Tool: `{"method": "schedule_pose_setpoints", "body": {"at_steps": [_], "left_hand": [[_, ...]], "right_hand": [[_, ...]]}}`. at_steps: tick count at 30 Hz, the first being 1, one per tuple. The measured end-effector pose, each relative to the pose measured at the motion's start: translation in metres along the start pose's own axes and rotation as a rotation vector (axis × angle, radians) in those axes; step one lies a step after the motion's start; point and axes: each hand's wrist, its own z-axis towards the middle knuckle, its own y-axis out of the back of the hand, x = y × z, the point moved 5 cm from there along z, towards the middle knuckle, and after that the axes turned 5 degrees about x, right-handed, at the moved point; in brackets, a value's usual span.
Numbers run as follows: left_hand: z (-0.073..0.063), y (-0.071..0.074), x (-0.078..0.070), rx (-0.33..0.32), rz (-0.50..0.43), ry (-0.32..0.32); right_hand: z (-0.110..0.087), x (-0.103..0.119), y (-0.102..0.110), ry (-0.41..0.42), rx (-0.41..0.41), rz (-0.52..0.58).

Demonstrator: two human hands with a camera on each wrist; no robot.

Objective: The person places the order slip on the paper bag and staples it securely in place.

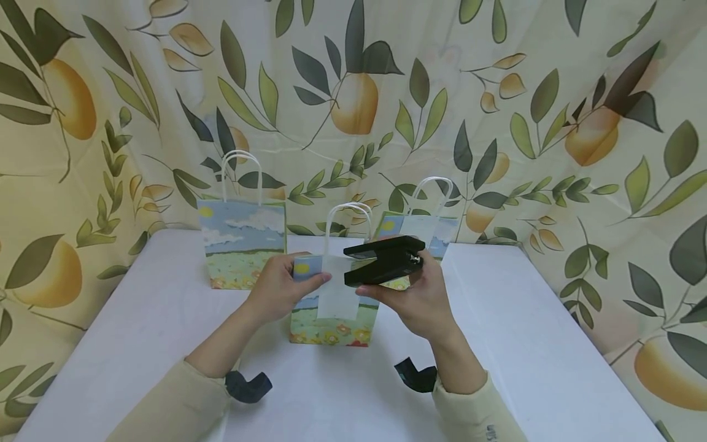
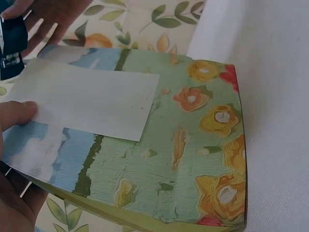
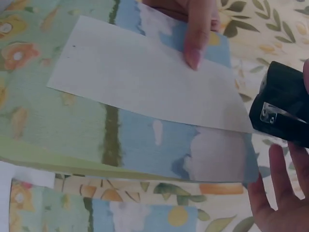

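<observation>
A small paper gift bag (image 1: pixel 331 331), painted with sky, grass and flowers, stands tilted at the middle of the table with white handles at its top. My left hand (image 1: pixel 274 290) grips its upper left edge, the thumb pressing a blank white card (image 2: pixel 89 99) flat against the bag's front. In my right hand (image 1: pixel 428 301) is a black stapler (image 1: pixel 383 261), its two arms spread and its mouth toward the card's upper edge. In the right wrist view the stapler (image 3: pixel 285 104) is beside the top of the bag. Whether it touches the card is unclear.
Behind on the left, a similar bag (image 1: pixel 243 245) stands upright on the white table (image 1: pixel 138 325). Another bag (image 1: pixel 448 228), with a white card on its front, stands behind my right hand, partly hidden. A fruit-patterned curtain (image 1: pixel 353 166) hangs behind the table.
</observation>
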Motion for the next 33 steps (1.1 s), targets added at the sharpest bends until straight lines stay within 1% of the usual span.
{"method": "schedule_pose_setpoints", "body": {"at_steps": [4, 8, 11, 19, 26, 30, 33], "left_hand": [[-0.001, 0.000, 0.000, -0.003, 0.000, -0.018], [0.000, -0.002, 0.001, -0.002, 0.013, -0.043], [0.001, -0.003, -0.001, -0.002, 0.018, -0.052], [0.001, -0.004, -0.004, -0.008, 0.026, -0.088], [0.000, -0.004, -0.005, -0.017, 0.030, -0.084], [-0.001, -0.003, -0.005, -0.016, 0.030, -0.080], [-0.001, -0.002, -0.005, -0.016, 0.033, -0.070]], "right_hand": [[0.000, -0.006, -0.007, -0.013, -0.017, -0.024], [0.000, -0.011, -0.010, -0.043, -0.003, -0.043], [0.001, -0.015, -0.011, -0.081, 0.036, -0.044], [0.009, -0.022, -0.011, -0.137, 0.158, -0.058], [0.022, -0.022, -0.011, -0.126, 0.242, -0.054], [0.027, -0.023, -0.013, -0.132, 0.245, -0.053], [0.029, -0.025, -0.014, -0.157, 0.232, -0.055]]}}
